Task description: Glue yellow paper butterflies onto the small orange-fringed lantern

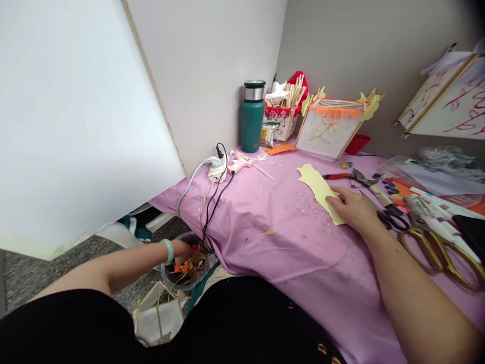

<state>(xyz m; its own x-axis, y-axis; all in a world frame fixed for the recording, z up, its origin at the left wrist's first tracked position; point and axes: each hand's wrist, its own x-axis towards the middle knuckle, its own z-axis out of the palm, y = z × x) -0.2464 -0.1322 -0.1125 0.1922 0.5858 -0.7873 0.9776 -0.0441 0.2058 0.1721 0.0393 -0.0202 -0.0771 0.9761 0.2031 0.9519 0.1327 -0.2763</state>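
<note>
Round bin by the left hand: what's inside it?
Inside the bin, orange paper scraps, thin straw-coloured strips and dark pieces show around the left hand. The bin's bottom can't be seen, covered by these and the hand.

A lilac-pink cloth is spread out, flecked with small coloured scraps, and a pale yellow paper cutout is laid toward its right side. A teal flask with a silver band is stood at the far edge, near an orange paper slip. Gold-handled scissors are seen at the right edge, and red-handled snips just beyond the cutout.
</note>
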